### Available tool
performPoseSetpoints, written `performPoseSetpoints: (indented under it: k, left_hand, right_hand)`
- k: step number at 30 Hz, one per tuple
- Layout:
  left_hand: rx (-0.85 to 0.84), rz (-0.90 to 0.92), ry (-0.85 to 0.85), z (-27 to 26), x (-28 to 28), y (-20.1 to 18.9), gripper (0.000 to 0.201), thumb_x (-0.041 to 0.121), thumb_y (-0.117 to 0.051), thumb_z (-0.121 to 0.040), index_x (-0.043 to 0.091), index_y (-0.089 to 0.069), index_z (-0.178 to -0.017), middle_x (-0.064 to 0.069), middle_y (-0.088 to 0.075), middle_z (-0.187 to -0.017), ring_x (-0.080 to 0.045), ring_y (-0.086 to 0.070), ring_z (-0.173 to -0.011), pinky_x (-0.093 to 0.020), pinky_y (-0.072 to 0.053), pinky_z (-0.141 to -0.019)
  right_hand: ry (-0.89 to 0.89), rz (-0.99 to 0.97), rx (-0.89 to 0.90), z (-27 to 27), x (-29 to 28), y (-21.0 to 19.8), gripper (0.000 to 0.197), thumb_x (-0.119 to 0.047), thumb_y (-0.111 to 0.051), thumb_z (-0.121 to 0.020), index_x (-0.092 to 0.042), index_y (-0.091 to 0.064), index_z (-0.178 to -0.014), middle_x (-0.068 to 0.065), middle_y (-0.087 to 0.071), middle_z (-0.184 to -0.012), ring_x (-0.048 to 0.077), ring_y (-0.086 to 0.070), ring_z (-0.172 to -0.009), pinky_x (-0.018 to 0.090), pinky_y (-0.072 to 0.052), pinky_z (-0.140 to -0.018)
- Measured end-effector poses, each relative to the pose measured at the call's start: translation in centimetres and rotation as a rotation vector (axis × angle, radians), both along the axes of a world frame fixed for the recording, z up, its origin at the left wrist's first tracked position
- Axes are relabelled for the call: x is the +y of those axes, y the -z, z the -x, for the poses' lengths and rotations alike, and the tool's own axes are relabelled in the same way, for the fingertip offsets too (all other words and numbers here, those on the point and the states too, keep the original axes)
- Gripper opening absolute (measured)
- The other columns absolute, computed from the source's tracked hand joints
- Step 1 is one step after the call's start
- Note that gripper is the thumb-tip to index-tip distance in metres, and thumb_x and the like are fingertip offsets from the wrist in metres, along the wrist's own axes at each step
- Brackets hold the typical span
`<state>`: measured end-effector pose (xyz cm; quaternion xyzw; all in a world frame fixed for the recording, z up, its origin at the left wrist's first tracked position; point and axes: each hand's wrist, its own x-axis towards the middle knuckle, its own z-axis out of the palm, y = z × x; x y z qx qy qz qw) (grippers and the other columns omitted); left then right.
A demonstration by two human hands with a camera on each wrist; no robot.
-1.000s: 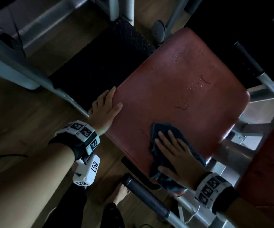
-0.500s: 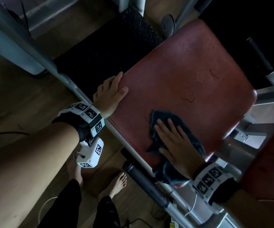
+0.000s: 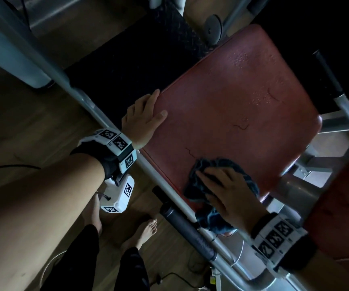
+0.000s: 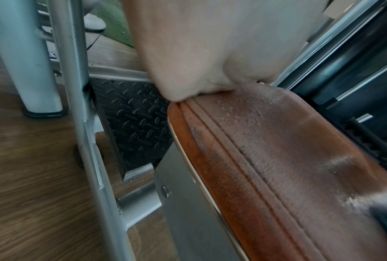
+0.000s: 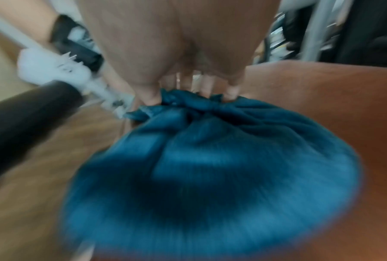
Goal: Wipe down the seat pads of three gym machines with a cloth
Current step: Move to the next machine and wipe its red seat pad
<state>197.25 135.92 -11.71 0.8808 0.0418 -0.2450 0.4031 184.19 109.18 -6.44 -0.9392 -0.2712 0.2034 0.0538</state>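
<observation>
Seat pad (image 3: 232,114) | my right hand (image 3: 230,196) presses flat on the cloth (image 3: 213,222) at 6 o'clock edge | my left hand (image 3: 143,118) lies flat, bracing 9 o'clock edge | droplets toward 12 o'clock unwiped; pad judged partly done.

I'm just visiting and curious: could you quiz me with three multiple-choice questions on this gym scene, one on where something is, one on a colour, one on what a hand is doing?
1. Where does the cloth lie?
A. on the floor
B. on the seat pad's near corner
C. over the black grip

2. What colour is the seat pad?
A. reddish brown
B. green
C. white

3. What is the left hand doing?
A. holding a bottle
B. hanging free
C. resting on the pad's edge

Answers:
B, the right hand presses it there.
A, every view shows it.
C, thumb on top.
</observation>
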Motion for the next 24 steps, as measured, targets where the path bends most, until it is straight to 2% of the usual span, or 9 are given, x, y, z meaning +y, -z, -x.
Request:
performPoseSetpoints:
  k: [3,8,12,14,16,17,21,24]
  left_hand:
    - [-0.012,-0.004,-0.003,0.0,0.0,0.1,0.066,0.062,-0.029,-0.092,0.043,-0.006,-0.151,0.008,-0.011,-0.158,-0.026,-0.014,-0.144,-0.051,-0.014,-0.113]
    - [-0.017,-0.001,-0.001,0.1,0.0,0.0,0.060,0.057,-0.030,-0.097,0.043,-0.006,-0.151,0.008,-0.011,-0.158,-0.025,-0.013,-0.144,-0.051,-0.014,-0.113]
    - [-0.003,0.008,-0.006,0.1,-0.1,0.0,0.068,0.064,-0.025,-0.088,0.043,-0.007,-0.151,0.008,-0.012,-0.158,-0.024,-0.014,-0.144,-0.051,-0.015,-0.113]
    - [0.001,0.015,-0.011,0.1,0.0,-0.1,0.072,0.065,-0.022,-0.084,0.043,-0.007,-0.151,0.008,-0.012,-0.158,-0.024,-0.014,-0.144,-0.050,-0.014,-0.113]
    - [-0.006,0.018,-0.004,0.1,0.0,-0.1,0.071,0.065,-0.022,-0.085,0.043,-0.007,-0.151,0.008,-0.011,-0.159,-0.023,-0.013,-0.144,-0.050,-0.014,-0.113]
    - [-0.008,0.018,0.001,0.1,0.1,-0.1,0.069,0.064,-0.023,-0.087,0.043,-0.007,-0.151,0.008,-0.010,-0.159,-0.023,-0.012,-0.144,-0.050,-0.013,-0.113]
    - [-0.002,0.016,0.010,0.1,0.1,-0.1,0.060,0.057,-0.030,-0.098,0.043,-0.005,-0.151,0.011,-0.009,-0.159,-0.022,-0.011,-0.145,-0.048,-0.011,-0.114]
    - [0.004,0.018,0.012,0.1,0.1,-0.4,0.059,0.055,-0.029,-0.099,0.043,-0.005,-0.151,0.011,-0.008,-0.159,-0.021,-0.010,-0.145,-0.048,-0.011,-0.114]
  right_hand:
    - [-0.082,0.026,-0.018,0.2,-0.1,0.0,0.057,-0.039,-0.043,-0.091,-0.021,-0.037,-0.146,0.000,-0.042,-0.137,0.023,-0.043,-0.115,0.040,-0.044,-0.091]
    - [-0.039,0.081,-0.041,-4.2,2.1,0.1,0.057,-0.041,-0.036,-0.097,-0.021,-0.030,-0.150,0.003,-0.041,-0.136,0.024,-0.044,-0.112,0.040,-0.046,-0.089]
    - [0.000,0.078,-0.023,-1.9,2.1,0.2,0.057,-0.037,-0.037,-0.097,-0.016,-0.031,-0.149,0.003,-0.043,-0.131,0.026,-0.047,-0.107,0.042,-0.048,-0.086]
    - [-0.026,0.059,-0.031,-0.8,1.3,0.3,0.057,-0.029,-0.048,-0.095,-0.015,-0.032,-0.148,0.004,-0.044,-0.128,0.026,-0.048,-0.103,0.042,-0.049,-0.084]
    - [-0.032,0.036,-0.044,-1.6,1.3,0.6,0.066,-0.018,-0.063,-0.089,-0.014,-0.034,-0.148,0.005,-0.046,-0.124,0.026,-0.048,-0.099,0.041,-0.048,-0.081]
    - [-0.023,0.024,-0.053,-2.4,1.7,0.7,0.068,-0.015,-0.066,-0.087,-0.014,-0.035,-0.148,0.005,-0.047,-0.123,0.026,-0.048,-0.097,0.041,-0.048,-0.080]
    - [0.031,0.001,-0.066,-5.0,3.7,0.7,0.056,-0.022,-0.054,-0.094,-0.015,-0.036,-0.147,0.004,-0.048,-0.123,0.024,-0.046,-0.096,0.042,-0.048,-0.079]
    - [-0.008,0.029,-0.028,-3.0,2.8,0.2,0.055,-0.034,-0.040,-0.097,-0.022,-0.031,-0.149,0.004,-0.042,-0.136,0.026,-0.043,-0.115,0.044,-0.044,-0.095]
